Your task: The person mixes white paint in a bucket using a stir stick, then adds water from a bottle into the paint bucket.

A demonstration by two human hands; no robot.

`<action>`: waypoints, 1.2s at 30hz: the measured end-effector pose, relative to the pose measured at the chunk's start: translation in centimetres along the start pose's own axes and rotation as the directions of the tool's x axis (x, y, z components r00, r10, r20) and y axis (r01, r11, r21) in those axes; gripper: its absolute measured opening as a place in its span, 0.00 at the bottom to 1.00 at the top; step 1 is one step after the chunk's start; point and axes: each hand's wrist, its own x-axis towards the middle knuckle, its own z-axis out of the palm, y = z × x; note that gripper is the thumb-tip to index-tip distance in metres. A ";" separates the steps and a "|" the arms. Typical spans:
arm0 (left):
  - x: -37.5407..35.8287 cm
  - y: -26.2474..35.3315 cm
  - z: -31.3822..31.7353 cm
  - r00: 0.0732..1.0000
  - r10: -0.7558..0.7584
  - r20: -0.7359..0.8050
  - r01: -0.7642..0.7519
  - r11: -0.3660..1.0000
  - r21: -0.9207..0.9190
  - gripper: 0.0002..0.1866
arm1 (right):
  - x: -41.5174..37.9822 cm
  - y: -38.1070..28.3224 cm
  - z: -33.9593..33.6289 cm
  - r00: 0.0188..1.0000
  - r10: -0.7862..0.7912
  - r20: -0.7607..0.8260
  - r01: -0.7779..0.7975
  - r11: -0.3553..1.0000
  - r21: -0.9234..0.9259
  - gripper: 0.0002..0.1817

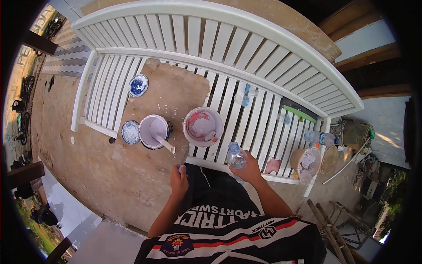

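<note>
At the front edge of the white bench (263, 66), my right hand (250, 169) grips a clear plastic bottle (236, 156) upright, long axis vertical, blue cap toward the two paint bowls. My left hand (179, 178) is clenched just left of it, pinching something small and bluish; I cannot tell what.

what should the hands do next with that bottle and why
Probably tip the plastic bottle toward the pink-stained bowl. The right hand holds the bottle upright at the bench's front edge, its mouth looks open, and the left hand pinches what seems to be its blue cap.
</note>
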 end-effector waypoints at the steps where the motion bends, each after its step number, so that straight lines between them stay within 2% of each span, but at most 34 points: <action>1: 0.7 -1.4 0.9 1.000 0.027 -0.009 -0.026 0.999 0.032 0.21 | 0.5 0.8 0.9 0.999 0.036 0.019 -0.036 0.999 -0.014 0.31; 5: 4.5 -5.4 5.8 0.983 0.175 0.047 -0.180 0.977 0.117 0.21 | 3.4 4.6 4.4 0.989 0.130 0.072 -0.123 0.988 -0.089 0.31; 6: 5.3 -4.0 6.3 0.990 0.054 0.134 -0.062 0.996 0.059 0.20 | 4.0 5.2 5.1 0.985 0.153 0.080 -0.148 0.987 -0.064 0.31; 9: 6.6 -7.3 8.7 0.995 0.029 0.091 -0.030 0.999 0.012 0.23 | 5.8 6.3 6.4 0.982 0.150 0.115 -0.141 0.987 -0.079 0.30; 10: 6.7 -8.6 9.2 0.994 -0.016 0.107 0.023 0.998 -0.060 0.23 | 6.3 6.5 6.7 0.973 0.184 0.138 -0.169 0.979 -0.115 0.31; 12: 6.6 -10.0 9.2 0.991 -0.013 0.136 0.022 0.998 -0.062 0.23 | 7.0 6.7 7.1 0.955 0.249 0.163 -0.219 0.958 -0.184 0.32; 14: 6.6 -11.4 8.8 0.979 -0.033 0.202 0.045 0.997 -0.057 0.23 | 7.7 6.8 7.2 0.957 0.238 0.167 -0.196 0.952 -0.235 0.33; 17: 6.8 -12.5 7.9 0.980 0.023 0.200 -0.020 1.000 -0.015 0.22 | 8.6 5.8 7.1 0.956 0.235 0.179 -0.177 0.941 -0.290 0.33; 24: 7.5 -13.2 6.7 0.986 -0.042 0.161 0.050 0.998 -0.049 0.21 | 9.6 5.5 7.7 0.961 0.227 0.158 -0.163 0.927 -0.339 0.33; 27: 7.2 -13.2 6.7 0.983 -0.101 0.155 0.127 0.978 -0.165 0.21 | 10.0 4.9 7.8 0.963 0.217 0.161 -0.144 0.916 -0.373 0.33; 31: 6.6 -14.9 6.9 0.990 -0.056 0.129 0.075 0.987 -0.144 0.21 | 10.4 4.0 7.9 0.953 0.245 0.179 -0.154 0.898 -0.412 0.32; 36: 6.8 -14.8 6.7 0.979 -0.099 0.179 0.124 0.984 -0.131 0.19 | 10.5 4.2 8.0 0.944 0.275 0.184 -0.167 0.876 -0.453 0.31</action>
